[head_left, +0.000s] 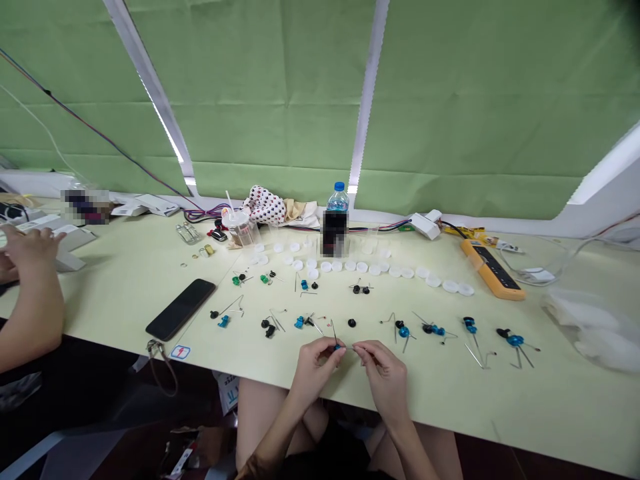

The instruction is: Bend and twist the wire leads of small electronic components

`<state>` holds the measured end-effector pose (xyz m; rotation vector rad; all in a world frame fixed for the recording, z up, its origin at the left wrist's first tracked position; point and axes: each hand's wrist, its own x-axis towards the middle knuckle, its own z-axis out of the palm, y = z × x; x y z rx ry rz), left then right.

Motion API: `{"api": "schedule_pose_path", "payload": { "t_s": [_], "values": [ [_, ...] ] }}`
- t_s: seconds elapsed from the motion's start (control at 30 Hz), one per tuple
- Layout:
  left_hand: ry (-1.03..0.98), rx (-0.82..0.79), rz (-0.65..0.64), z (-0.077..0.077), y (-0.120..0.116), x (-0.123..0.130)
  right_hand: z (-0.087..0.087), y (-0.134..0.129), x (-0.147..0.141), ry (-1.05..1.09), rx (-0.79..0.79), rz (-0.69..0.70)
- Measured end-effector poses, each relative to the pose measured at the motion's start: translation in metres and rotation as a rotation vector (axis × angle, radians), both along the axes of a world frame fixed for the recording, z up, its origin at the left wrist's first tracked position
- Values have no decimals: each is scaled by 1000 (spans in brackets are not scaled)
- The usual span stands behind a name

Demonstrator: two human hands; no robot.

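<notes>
Just over the table's front edge, my left hand (316,365) pinches a small blue plastic part (337,347), with a thin dark rod sticking up from it. My right hand (386,375) is closed at the fingertips on a thin metal rod (349,347) that reaches across to the blue part. Whether the rod sits inside the part is too small to tell. Beyond my fingers lie a round black knob (352,323) and a blue part with a black piece (299,322). Similar sets of blue parts (515,340), black knobs and bent wires are spread to both sides.
White round caps (375,269) run in a row behind the parts. A bottle (339,198), a lidded cup (241,227) and cables stand at the back. A phone (181,309) lies left, an orange power strip (493,269) right. Another person's hand (33,250) works at far left.
</notes>
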<state>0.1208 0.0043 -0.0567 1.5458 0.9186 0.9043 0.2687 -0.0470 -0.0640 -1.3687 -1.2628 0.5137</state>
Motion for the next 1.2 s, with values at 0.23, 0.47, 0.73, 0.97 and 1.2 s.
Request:
{"api": "schedule_pose_path", "payload": {
  "t_s": [0.23,0.47,0.73,0.97,1.2],
  "values": [
    [98,86,-18,7,0,-3,0,-3,-3,-173,-8,65],
    [136,118,-6,7,0,-4,1,-5,5,-289,13,103],
    [192,170,-24,8,-2,-3,-5,-7,9,-97,-115,96],
    [168,116,-11,5,0,-4,-6,-5,11,1,-84,133],
    [67,4,-52,5,2,-5,-8,-7,11,-351,83,258]
  ]
}}
